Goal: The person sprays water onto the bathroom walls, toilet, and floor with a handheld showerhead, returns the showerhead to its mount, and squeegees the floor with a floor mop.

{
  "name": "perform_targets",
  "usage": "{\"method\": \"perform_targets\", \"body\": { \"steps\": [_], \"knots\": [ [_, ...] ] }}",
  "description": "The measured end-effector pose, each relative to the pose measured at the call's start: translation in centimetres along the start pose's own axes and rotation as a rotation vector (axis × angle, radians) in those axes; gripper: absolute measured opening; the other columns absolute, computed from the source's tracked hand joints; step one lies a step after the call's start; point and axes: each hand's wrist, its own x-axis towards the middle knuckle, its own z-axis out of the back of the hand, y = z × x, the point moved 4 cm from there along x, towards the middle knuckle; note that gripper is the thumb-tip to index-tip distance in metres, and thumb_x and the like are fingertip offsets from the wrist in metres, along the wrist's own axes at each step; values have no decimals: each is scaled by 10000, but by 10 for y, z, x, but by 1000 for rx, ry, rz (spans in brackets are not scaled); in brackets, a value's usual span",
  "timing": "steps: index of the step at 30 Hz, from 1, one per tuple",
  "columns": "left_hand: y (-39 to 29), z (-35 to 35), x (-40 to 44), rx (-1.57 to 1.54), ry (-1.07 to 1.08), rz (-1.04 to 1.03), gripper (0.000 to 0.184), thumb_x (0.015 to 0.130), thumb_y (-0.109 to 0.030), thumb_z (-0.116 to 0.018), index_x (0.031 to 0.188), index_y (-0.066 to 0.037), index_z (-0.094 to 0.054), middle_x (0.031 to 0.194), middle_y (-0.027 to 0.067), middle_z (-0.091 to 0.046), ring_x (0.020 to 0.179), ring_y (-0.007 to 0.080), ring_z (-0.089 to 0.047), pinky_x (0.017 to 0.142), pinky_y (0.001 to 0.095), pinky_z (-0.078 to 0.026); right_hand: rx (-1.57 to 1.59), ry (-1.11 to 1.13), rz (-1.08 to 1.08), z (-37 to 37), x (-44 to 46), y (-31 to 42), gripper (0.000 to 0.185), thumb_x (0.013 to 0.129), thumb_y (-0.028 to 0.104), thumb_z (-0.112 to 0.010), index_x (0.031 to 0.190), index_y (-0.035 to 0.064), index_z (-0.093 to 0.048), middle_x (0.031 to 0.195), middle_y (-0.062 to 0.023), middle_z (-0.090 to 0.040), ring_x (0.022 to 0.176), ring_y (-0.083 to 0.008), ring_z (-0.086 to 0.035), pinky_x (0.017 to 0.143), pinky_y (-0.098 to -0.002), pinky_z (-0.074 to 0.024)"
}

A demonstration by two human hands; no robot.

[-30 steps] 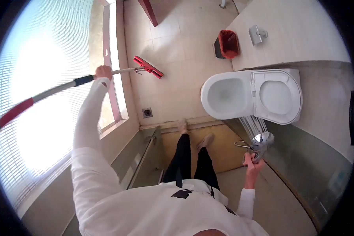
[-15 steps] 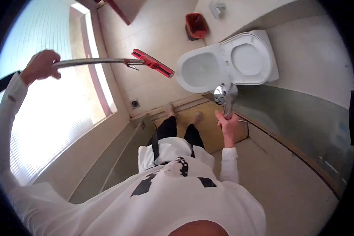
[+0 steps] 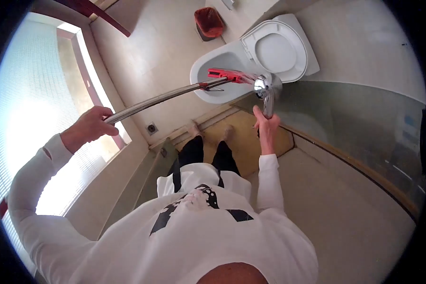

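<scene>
Bathroom, pale floor (image 3: 142, 61), ribbed bright window (image 3: 28, 94) along my left side, greenish glass panel (image 3: 345, 113) to my right.

Item: one squeeze mop (image 3: 161, 98), metal pole, red head. My left hand (image 3: 92, 125) has it by the pole, a narrow grip, fingers curled about the metal. The pole slants up and to the right from my hand; its red mop head (image 3: 229, 75) is over the bowl of the toilet. Whether the head touches the bowl I cannot tell.

Item: one chrome shower head (image 3: 265, 87), held by its handle in my right hand (image 3: 267, 128), the grip closed, its face turned toward the mop head. Streaks of water (image 3: 246, 78) run between the two.

Item: one white toilet (image 3: 195, 71), bowl uncovered, seat and lid (image 3: 275, 52) tipped back on the side away from the bowl's front.

Item: one bin (image 3: 209, 22) with red lining, on the floor beyond the toilet, near the wall.

Item: one round floor drain (image 3: 151, 128), near the window wall.

Item: my two feet (image 3: 228, 132), side by side, near a yellowish floor patch (image 3: 255, 135).

Item: one dark red bar (image 3: 104, 19), slanting, upper left.
</scene>
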Motion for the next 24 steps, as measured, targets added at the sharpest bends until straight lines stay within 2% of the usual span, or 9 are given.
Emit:
{"method": "perform_targets", "body": {
  "steps": [2,4,7,8,9,16,20,22,24],
  "knots": [
    [7,-17,8,-28,-8,19,231,643,-139,-662,770,-4,-524,522,-5,-442,360,47,-333,307,206,-252,34,7,14,-4,7,-7,340,653,285,-698,581,50,-464,466,-2,-442,381,-98,-413,382,-239,-316],
    [14,-35,11,-65,-56,44,367,582,-182,-661,865,3,-518,564,7,-427,430,80,-379,368,224,-291,71,20,35,-5,12,-13,340,656,269,-696,553,66,-443,478,4,-441,372,-98,-408,372,-249,-310],
    [5,-61,8,-49,-8,69,318,590,-188,-655,821,-10,-528,550,9,-433,419,82,-372,362,224,-280,92,103,67,-4,18,-17,338,663,269,-693,570,56,-447,492,-3,-447,371,-97,-408,360,-247,-312],
    [10,-62,8,-60,4,75,291,594,-187,-652,794,-14,-529,543,11,-434,417,82,-370,363,225,-278,92,64,69,-5,16,-13,340,663,272,-692,580,50,-448,494,-7,-446,370,-98,-408,353,-244,-316],
    [22,-63,14,-80,24,25,218,645,-136,-650,766,-2,-528,525,0,-465,361,45,-331,305,206,-243,90,24,69,-8,14,-11,342,662,275,-692,590,44,-450,495,-12,-445,368,-99,-407,345,-241,-320],
    [46,-73,19,-120,18,59,216,660,-145,-655,774,-10,-530,531,3,-472,366,40,-328,311,205,-236,115,-249,32,29,29,-30,347,661,279,-691,602,40,-447,459,-27,-431,346,-115,-399,344,-249,-354],
    [50,-78,15,-192,-32,43,227,659,-162,-656,773,-16,-525,538,-3,-441,382,48,-329,331,216,-237,216,-178,54,20,42,-34,348,649,276,-704,588,45,-450,439,-25,-427,346,-130,-412,363,-255,-336],
    [48,-75,12,-178,-75,65,232,646,-161,-652,768,-17,-519,536,-7,-415,393,57,-333,348,225,-244,213,-134,-22,-1,44,-32,331,657,246,-697,558,64,-439,430,-20,-422,347,-128,-399,369,-257,-320],
    [30,-85,15,-198,21,72,202,704,-169,-638,780,-17,-529,526,-20,-425,376,37,-321,315,206,-225,267,-44,15,-11,60,-40,330,664,236,-690,550,70,-428,423,-15,-417,341,-123,-392,360,-253,-318]
  ]
}}
